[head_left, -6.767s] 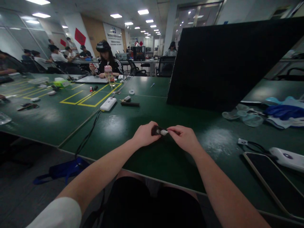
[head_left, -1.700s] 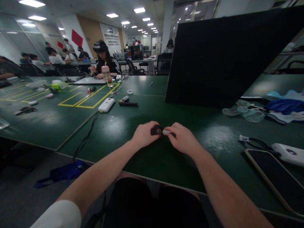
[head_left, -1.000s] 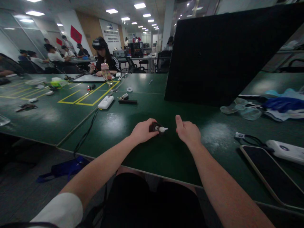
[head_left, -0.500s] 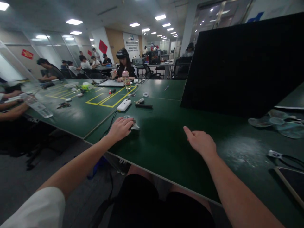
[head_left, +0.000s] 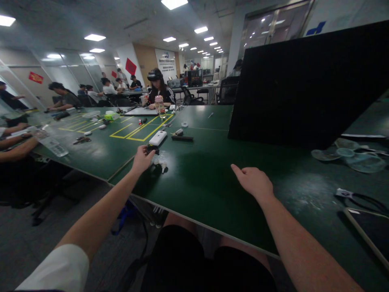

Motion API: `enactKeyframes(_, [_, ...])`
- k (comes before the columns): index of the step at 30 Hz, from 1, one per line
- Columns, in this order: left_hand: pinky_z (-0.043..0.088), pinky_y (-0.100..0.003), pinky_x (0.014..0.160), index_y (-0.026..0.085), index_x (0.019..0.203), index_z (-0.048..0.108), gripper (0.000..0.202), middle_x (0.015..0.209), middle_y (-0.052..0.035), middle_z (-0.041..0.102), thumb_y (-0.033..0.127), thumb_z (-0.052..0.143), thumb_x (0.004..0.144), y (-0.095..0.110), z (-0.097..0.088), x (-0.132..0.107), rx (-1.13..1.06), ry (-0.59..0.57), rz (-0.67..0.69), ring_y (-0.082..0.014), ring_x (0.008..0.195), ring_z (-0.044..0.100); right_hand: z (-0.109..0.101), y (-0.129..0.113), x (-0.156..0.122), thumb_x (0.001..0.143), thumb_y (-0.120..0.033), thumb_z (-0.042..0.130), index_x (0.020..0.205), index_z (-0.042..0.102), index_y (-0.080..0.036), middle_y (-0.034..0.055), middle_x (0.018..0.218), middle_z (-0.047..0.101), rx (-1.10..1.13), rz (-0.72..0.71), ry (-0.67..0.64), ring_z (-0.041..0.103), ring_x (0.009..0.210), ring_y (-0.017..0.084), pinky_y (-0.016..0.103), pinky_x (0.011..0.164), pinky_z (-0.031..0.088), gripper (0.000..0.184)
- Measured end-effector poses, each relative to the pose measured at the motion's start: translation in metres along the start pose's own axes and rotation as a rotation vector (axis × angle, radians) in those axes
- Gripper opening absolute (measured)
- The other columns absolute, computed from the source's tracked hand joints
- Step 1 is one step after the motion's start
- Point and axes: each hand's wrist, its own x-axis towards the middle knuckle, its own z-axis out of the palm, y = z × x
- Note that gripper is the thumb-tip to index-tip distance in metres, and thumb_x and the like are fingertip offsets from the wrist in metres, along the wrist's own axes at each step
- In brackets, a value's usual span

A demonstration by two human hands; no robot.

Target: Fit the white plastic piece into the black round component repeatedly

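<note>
Set the left-hand grip (head_left: 142, 159) low over the green tabletop (head_left: 200, 182), with thumb and fingers bent about a small black piece (head_left: 153, 149); could not tell whether clamped on this piece or merely touching. Called, by judgement, for a light pinch between thumb and forefinger pads, a steady wrist close to the surface, and, upon parting the fingers, a straight lift rather than a sideways sweep. Called likewise for care around the translucent, white-tipped piece (head_left: 160, 160), judged light enough to be nudged or rolled by a passing thumb. Favoured, too, a clear sightline past the knuckles, given the glare on the tabletop. Located the black piece within the left-hand grip, between thumb and fingers, just beside the near end of the white power bank (head_left: 157, 138). Located the white-tipped piece on the tabletop just past the thumb, rightward and nearer to the body, seemingly outside the grip; could not make out its full form in the reflection, nor any contact with the black piece. Showed the dark bar (head_left: 182, 138) to the right of the power bank, apart from both pieces. Held the right-hand grip (head_left: 255, 181) above the tabletop, well apart from both pieces, with thumb stretched away from curled fingers and nothing visible between.
</note>
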Motion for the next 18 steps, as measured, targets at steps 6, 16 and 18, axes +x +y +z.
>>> enactKeyframes(6, [0.053,-0.037,0.090,0.015,0.128,0.046,0.049,0.110,-0.0138,0.071,0.047,0.056,0.093,0.037,0.063,-0.020,-0.193,-0.162,-0.044,-0.0213,0.095,0.070,-0.003,-0.002,-0.005,0.090,-0.082,0.025,0.072,0.064,-0.021,0.0085,0.069,0.065,0.061,0.000,0.037,0.059,0.058,0.020,0.033,0.055,0.046,0.075])
enactKeyframes(16, [0.056,-0.038,0.081,0.021,0.132,0.044,0.047,0.114,-0.0129,0.070,0.050,0.051,0.096,0.187,0.163,-0.130,0.070,-0.662,0.524,-0.0271,0.096,0.071,-0.015,0.003,-0.011,0.094,-0.077,0.011,0.081,0.066,-0.020,0.0107,0.074,0.068,0.285,0.060,0.285,0.063,0.066,0.023,0.034,0.060,0.046,0.080])
enactKeyframes(18, [0.057,-0.039,0.079,0.020,0.133,0.043,0.048,0.112,-0.0129,0.070,0.050,0.051,0.096,0.212,0.178,-0.150,0.039,-0.711,0.558,-0.0270,0.096,0.071,-0.019,0.006,-0.012,0.096,-0.074,0.012,0.081,0.066,-0.020,0.0119,0.077,0.069,0.320,0.066,0.316,0.064,0.069,0.024,0.035,0.064,0.046,0.078])
